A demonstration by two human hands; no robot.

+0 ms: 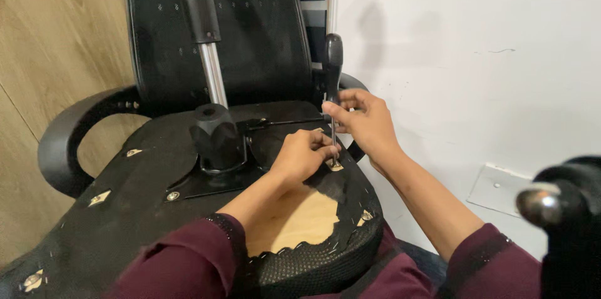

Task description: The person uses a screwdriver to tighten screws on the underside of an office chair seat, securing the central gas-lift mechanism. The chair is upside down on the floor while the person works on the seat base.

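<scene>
Upturned office chair seat (144, 199) fills the lower left; all positions are referenced to it. Black underside faces up, and its near-right part shows bare plywood (294, 221) where the fabric is cut back. Backrest (250, 30) rises behind the seat. Curved armrest (69, 139) bounds the left edge; open seat surface lies between it and the centre. White wall stands close off the right edge, leaving little room there.

Black cylinder mount (216, 136) sits on a metal plate at seat centre.

Screwdriver (332, 86) stands upright at the right rim, its tip on a small bracket (336, 165). Right hand (366, 124) is clamped around the shaft below the handle. Left hand (303, 155) rests curled at the tip, touching the bracket; the fingers hide the screw.

A blurred black object with a shiny knob (541, 205) is cut off at far right, beyond the seat; unidentifiable.
</scene>
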